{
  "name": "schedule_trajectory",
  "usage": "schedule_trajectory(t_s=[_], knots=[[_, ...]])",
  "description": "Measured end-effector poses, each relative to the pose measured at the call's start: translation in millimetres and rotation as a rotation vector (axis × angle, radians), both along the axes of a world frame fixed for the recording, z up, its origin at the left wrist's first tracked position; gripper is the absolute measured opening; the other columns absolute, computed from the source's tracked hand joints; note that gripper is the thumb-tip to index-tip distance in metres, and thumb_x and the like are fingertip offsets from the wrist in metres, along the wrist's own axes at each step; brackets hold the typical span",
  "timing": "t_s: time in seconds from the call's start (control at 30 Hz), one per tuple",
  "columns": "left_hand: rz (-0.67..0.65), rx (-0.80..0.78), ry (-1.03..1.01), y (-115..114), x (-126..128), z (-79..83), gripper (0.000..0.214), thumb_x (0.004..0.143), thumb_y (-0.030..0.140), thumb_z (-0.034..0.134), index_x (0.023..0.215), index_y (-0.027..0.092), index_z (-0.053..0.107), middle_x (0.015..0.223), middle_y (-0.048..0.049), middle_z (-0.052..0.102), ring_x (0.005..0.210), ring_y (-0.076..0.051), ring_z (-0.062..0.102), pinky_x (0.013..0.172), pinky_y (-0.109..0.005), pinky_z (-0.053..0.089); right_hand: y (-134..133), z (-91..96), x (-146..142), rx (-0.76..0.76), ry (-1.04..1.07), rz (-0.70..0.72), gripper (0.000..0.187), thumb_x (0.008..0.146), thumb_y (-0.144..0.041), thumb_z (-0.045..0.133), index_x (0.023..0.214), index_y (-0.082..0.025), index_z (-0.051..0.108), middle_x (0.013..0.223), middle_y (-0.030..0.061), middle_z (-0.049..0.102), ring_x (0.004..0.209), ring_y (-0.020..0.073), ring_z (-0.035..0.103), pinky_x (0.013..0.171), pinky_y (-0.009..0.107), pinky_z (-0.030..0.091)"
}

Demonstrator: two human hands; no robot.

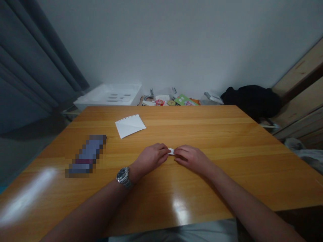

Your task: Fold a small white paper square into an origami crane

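Both hands meet near the middle of the wooden table (212, 131), just above its top or resting on it. Between them is a small piece of white paper (171, 151), mostly covered by fingers, so its full shape is hidden. My left hand (150, 157), with a metal watch (123, 176) at the wrist, pinches the paper's left end. The right end is in the closed fingers of my right hand (193, 158). Farther back and to the left lies a white sheet of paper (130, 126) with a row of holes along its far edge.
A blurred-out flat object (88, 154) lies on the table's left side. Beyond the far edge are a white plastic tray (108, 92), a green booklet (185, 100) among assorted items, and a black bag-like bundle (252, 99). A grey curtain (32, 64) hangs at left.
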State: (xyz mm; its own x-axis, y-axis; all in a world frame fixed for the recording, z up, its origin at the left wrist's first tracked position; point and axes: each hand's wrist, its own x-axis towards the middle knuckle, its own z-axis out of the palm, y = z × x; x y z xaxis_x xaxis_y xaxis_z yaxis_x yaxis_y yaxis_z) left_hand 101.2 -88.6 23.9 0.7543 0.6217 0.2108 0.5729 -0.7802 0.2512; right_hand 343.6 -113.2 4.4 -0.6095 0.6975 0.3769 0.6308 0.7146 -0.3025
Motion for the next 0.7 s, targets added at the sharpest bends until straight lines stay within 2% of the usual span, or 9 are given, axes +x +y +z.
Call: schedule_trajectory(t_s=[0.17, 0.4, 0.57, 0.7], knots=[[0.020, -0.045, -0.061, -3.4, 1.5, 3.9, 0.026, 0.103, 0.031, 0.045, 0.113, 0.020, 0.066, 0.103, -0.0068, 0.069, 0.096, -0.019, 0.064, 0.085, -0.030, 0.051, 1.4, 0.6, -2.0, -0.083, 0.104, -0.053, 0.014, 0.100, -0.026, 0.054, 0.100, -0.019, 0.066, 0.096, 0.0077, 0.071, 0.090, 0.0201, 0.065, 0.081, 0.033, 0.052], [0.186, -0.167, -0.220, -5.6, 3.4, 1.3, 0.023, 0.103, 0.035, 0.048, 0.116, 0.021, 0.060, 0.102, -0.0039, 0.070, 0.092, -0.019, 0.067, 0.082, -0.030, 0.052, 1.6, 2.8, -5.9, -0.227, 0.341, -0.183, 0.014, 0.099, -0.028, 0.054, 0.097, -0.020, 0.066, 0.091, 0.0044, 0.070, 0.082, 0.0177, 0.065, 0.073, 0.029, 0.050], [0.103, -0.110, -0.302, -3.0, 3.9, -1.5, 0.022, 0.100, 0.028, 0.052, 0.120, 0.020, 0.056, 0.115, -0.0063, 0.064, 0.107, -0.020, 0.061, 0.094, -0.033, 0.050, 5.3, -0.9, -4.7, -0.223, 0.331, -0.191, 0.017, 0.099, -0.027, 0.055, 0.103, -0.021, 0.071, 0.092, 0.0053, 0.071, 0.084, 0.0185, 0.066, 0.075, 0.031, 0.051], [0.033, -0.029, -0.197, -1.9, 3.1, -0.7, 0.015, 0.099, 0.025, 0.054, 0.111, 0.020, 0.061, 0.116, -0.0078, 0.062, 0.107, -0.022, 0.058, 0.096, -0.036, 0.048, 8.9, -5.0, -2.9, -0.170, 0.299, -0.190, 0.020, 0.100, -0.027, 0.055, 0.107, -0.021, 0.072, 0.092, 0.0065, 0.070, 0.085, 0.0193, 0.065, 0.077, 0.033, 0.052]])
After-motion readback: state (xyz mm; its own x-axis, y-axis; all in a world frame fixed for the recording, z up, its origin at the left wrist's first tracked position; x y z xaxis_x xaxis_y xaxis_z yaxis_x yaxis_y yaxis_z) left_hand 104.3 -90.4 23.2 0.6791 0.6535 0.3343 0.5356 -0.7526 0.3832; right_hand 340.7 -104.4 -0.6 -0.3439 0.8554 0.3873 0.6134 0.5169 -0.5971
